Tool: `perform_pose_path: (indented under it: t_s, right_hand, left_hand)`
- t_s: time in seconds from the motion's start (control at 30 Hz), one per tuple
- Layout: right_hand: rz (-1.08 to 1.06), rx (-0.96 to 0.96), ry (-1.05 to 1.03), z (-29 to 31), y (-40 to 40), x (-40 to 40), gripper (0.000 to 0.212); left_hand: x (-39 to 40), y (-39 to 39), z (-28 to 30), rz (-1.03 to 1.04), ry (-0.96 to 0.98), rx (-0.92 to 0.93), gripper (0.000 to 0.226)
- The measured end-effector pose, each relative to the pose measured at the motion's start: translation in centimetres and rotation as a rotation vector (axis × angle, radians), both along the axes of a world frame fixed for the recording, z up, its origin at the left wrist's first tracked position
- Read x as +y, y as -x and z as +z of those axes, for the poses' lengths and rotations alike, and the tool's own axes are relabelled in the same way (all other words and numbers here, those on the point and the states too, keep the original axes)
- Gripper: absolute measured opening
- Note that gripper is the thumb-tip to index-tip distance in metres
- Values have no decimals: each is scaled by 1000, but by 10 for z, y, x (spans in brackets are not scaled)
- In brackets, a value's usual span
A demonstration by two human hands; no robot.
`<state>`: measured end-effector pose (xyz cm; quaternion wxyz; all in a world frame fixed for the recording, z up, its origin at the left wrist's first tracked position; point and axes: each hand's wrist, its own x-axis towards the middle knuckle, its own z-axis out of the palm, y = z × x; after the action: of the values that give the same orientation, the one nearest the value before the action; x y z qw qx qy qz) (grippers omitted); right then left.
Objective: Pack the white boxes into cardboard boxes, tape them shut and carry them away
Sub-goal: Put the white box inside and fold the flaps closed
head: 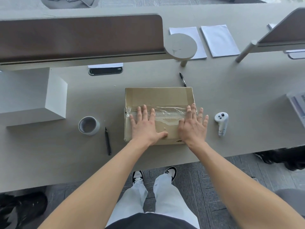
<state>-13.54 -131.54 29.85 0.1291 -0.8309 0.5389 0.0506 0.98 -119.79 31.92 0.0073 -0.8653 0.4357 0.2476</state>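
Head cam: your cardboard box sits mid-frame on the desk, flaps closed under clear tape, so you can't see what's inside. Your left hand and right hand lie flat on top, fingers spread wide. Tape roll sits left of the box.

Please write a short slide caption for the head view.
Both hands, left hand and right hand, press clear tape flat on a closed cardboard box.

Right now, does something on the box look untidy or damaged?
Yes. The clear tape across the top of the box is wrinkled, and bunched at its left end. Both hands, left and right, press flat on it. The cardboard itself shows no tear.
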Motion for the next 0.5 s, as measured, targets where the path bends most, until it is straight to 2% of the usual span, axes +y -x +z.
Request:
perform_pose_path:
  t_s: [0.1,0.17,0.23,0.37,0.5]
  right_hand:
    - [13,80,91,9,-10,2,65]
    - [71,80,146,15,-19,6,63]
    - [160,-2,111,18,-32,13,64]
    - [290,-135,-4,21,-75,42,63]
    - [336,-166,-53,18,-127,71,67]
  left_hand:
    - [2,-7,7,-27,18,-2,110]
    - [10,-12,11,-81,90,-135,90]
    - [24,-18,13,-64,216,-225,70]
    - [63,-41,13,162,396,-196,59]
    - [111,-76,6,402,505,-114,54]
